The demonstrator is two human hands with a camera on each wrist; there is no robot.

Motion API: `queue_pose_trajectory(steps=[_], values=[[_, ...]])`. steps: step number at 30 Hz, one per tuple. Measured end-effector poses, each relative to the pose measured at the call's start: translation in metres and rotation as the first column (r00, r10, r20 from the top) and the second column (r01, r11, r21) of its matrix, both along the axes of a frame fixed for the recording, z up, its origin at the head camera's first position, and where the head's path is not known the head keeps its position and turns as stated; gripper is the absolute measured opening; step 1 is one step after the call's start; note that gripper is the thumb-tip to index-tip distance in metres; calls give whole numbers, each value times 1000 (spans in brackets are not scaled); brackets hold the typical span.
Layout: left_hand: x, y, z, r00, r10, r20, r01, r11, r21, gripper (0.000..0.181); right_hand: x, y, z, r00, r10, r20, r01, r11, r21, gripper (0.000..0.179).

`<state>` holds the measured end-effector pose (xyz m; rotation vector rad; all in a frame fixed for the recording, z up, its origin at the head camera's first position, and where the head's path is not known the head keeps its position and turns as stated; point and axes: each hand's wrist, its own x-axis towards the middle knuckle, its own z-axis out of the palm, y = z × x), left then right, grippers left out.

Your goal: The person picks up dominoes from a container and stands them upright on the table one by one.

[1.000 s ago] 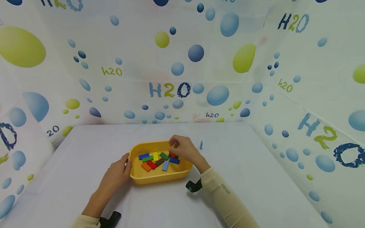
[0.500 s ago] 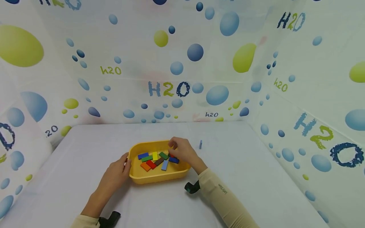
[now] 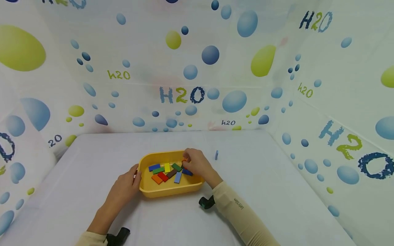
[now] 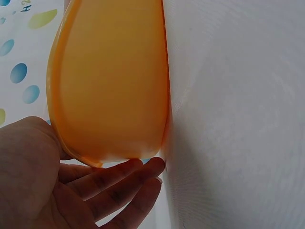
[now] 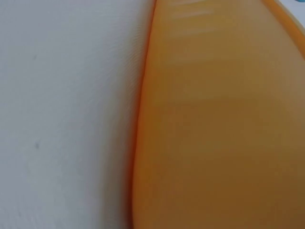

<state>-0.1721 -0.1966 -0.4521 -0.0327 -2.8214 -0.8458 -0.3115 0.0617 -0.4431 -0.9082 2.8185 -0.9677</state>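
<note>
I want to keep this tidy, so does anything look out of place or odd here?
Yes: a small blue piece sits alone on the white table, right of the yellow tray, near its far corner. It looks stray, since the other visible pieces are in or over the tray.

Through my feed, I see a white-covered desk (image 3: 261, 205) backed and flanked by pale sheeting (image 3: 147, 44) with blue and lime spots (image 3: 210, 55) and "H2O" lettering (image 3: 181, 95), under soft light.

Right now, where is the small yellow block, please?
In the head view, the small yellow block lies in the yellow tray, between the left green block and the right green block.
</note>
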Motion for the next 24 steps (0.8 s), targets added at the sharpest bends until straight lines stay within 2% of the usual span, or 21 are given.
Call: queue_pose_trajectory(steps=[6,11,17,24], values=[[1,1,-1,1000,-2,-10,2,1000,0,49,1,-3,-4,997,10,-73,0,991,136,20],[1,0,-3,1000,1,-23,-1,1000,-4,49,3,-5,-4,995,-2,-101,24,975,220,21],[3,2,-3,1000,2,-27,-2,1000,-4,48,7,-6,-5,994,-23,-110,55,955,291,29],[6,3,-5,999,5,-32,-5,1000,0,49,11,-6,-5,994,-8,-107,46,931,363,31]])
